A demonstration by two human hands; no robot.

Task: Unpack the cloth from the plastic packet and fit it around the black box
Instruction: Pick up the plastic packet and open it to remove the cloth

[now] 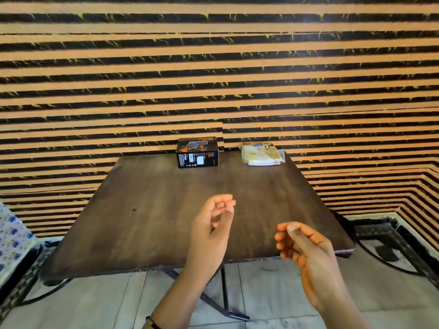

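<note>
Striped orange-and-black wall panels fill the background, and a dark wooden table [166, 210] stands against them on a pale tiled floor. At the table's far edge sits the black box [197, 151], upright, with printing on its faces. Just to its right, apart from it, lies the packet [262, 154], a clear plastic wrapper with the cloth folded inside; the cloth looks pale yellow and white through the film. The packet appears sealed and flat on the table, though its far side is too small to read.

Both hands hang over the near half of the table, well short of the box and the packet. The left hand [211, 231] is raised with its fingers loosely curled toward the thumb and nothing between them. The right hand [306, 250] is lower and nearer the table's front edge, its fingers also loosely curled and empty. Neither touches the table or any thing on it.

By this showing the task has not begun: the packet is unopened, the cloth is still inside, and the box is bare. Everything remains to do, namely reaching for the packet, opening it, drawing the cloth out, and fitting it around the box.
</note>
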